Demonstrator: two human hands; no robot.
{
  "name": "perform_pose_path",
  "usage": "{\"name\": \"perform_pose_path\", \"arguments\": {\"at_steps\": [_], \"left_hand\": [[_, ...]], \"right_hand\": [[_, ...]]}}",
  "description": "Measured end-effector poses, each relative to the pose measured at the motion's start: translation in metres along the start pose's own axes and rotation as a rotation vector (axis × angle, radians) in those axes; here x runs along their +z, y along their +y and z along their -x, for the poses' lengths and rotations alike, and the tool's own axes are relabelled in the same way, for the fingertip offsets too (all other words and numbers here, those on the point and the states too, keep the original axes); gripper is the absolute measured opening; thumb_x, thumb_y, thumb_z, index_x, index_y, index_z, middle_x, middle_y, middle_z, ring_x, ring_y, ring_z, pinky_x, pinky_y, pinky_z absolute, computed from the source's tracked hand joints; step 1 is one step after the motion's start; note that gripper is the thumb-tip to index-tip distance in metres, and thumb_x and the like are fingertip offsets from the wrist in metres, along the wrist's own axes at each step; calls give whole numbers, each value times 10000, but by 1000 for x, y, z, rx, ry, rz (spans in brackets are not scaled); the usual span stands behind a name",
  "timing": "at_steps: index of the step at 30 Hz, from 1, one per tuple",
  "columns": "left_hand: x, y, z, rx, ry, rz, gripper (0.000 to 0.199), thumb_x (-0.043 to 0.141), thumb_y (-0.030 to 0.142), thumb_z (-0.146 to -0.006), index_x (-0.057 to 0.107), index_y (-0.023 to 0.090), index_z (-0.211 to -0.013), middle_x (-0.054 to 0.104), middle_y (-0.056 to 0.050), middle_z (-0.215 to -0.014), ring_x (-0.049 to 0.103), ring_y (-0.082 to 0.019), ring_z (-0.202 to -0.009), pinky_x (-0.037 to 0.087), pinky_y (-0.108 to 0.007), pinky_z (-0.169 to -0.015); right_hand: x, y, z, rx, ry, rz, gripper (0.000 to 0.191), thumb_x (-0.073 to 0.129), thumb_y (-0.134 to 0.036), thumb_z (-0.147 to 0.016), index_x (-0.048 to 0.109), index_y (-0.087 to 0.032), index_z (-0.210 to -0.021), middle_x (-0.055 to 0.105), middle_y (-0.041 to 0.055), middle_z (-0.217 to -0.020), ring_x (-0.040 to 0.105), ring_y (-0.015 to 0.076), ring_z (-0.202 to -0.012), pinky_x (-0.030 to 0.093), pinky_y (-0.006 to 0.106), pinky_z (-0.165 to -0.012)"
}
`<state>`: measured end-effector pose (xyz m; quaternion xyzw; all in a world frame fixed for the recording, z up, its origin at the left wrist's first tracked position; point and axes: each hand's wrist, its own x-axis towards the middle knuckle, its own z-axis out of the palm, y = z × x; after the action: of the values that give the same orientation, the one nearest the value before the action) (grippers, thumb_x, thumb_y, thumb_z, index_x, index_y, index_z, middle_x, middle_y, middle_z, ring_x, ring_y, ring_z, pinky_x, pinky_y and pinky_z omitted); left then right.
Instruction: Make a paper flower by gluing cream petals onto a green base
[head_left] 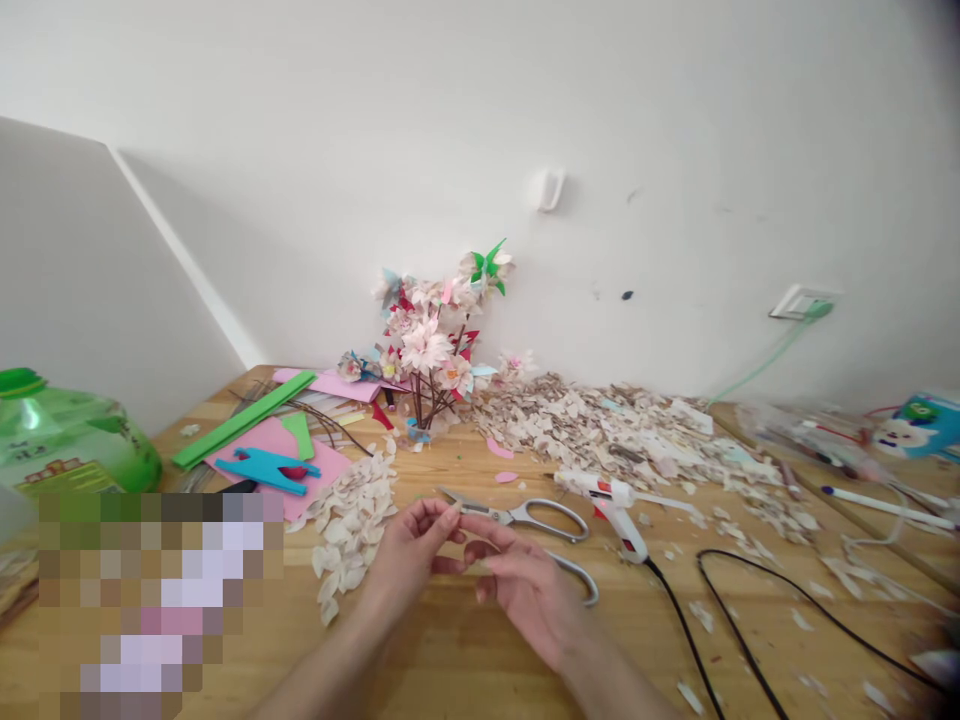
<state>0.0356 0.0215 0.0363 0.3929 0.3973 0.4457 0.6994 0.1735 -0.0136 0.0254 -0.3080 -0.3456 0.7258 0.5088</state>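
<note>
My left hand point(420, 540) is over the front middle of the table, thumb and forefinger pinched together at a small pale bit too small to make out. Close against it is my right hand point(525, 585), its fingers bent and the tips meeting the left fingertips; what they hold, if anything, is unclear. Grey-handled scissors point(559, 518) lie just behind, partly hidden by the right hand. Left of the hands spreads a pile of pale petal-like pieces point(352, 520). A white glue gun point(611, 500) lies to the right, its black cord running forward.
A bunch of handmade flowers point(427, 345) stands near the wall. Behind the glue gun lies a large heap of dry scraps point(592, 425). Pink paper point(330, 480), a blue plastic tool point(270, 470) and a green strip point(244, 420) lie left, near a green jug point(75, 430).
</note>
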Motion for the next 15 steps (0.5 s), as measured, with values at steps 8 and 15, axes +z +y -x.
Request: {"name": "perform_pose_path", "arguments": {"at_steps": [8,15], "left_hand": [[-3,-7,5,-132,-33,166,244,700,377,-625,587,166,-669,622,8,-683,608,-124,-725,506,-218,-594],[-1,-7,14,-192,-74,202,357,485,475,-781,644,155,-770,698,-96,-919,632,-215,-892,496,-318,-718]], "right_hand": [[-9,2,-8,-156,341,70,217,713,-292,-627,633,-221,-816,575,-14,-809,510,111,-648,397,191,-491],[-11,3,-4,-357,322,707,238,532,-408,-799,618,-200,-875,599,38,-832,542,158,-678,442,249,-566]]}}
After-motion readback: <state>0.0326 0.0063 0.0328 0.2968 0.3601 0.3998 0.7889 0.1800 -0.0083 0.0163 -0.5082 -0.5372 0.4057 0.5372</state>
